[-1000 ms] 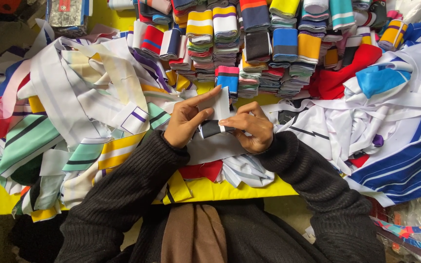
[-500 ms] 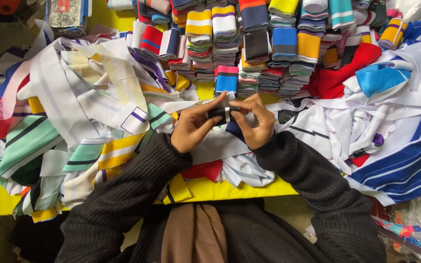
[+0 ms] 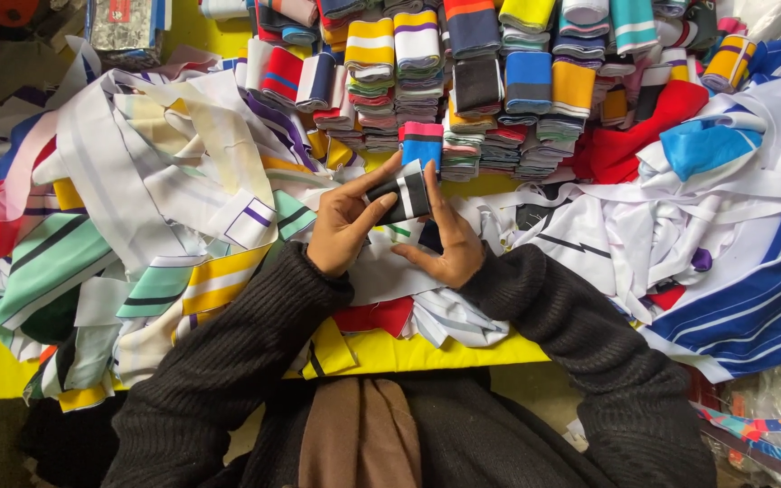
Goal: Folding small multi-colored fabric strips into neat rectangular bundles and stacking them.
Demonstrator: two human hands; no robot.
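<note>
Over the near edge of the yellow table point(image 3: 427, 351), the left hand point(image 3: 343, 226) and the right hand point(image 3: 449, 242) are closing together around a small folded black-and-white striped band point(image 3: 409, 192), each pinching it from its own side so that it is sitting upright between the fingertips, just above a loose white cloth piece point(image 3: 390, 271). Around the hands, heaps of loose striped fabric strips point(image 3: 128, 190) are spreading to the left and white and blue strips point(image 3: 734, 262) to the right. Farther back, rows of folded coloured bands point(image 3: 499, 81) are standing stacked side by side, the nearest red-and-blue one point(image 3: 422, 143) lying just beyond the held band.
</note>
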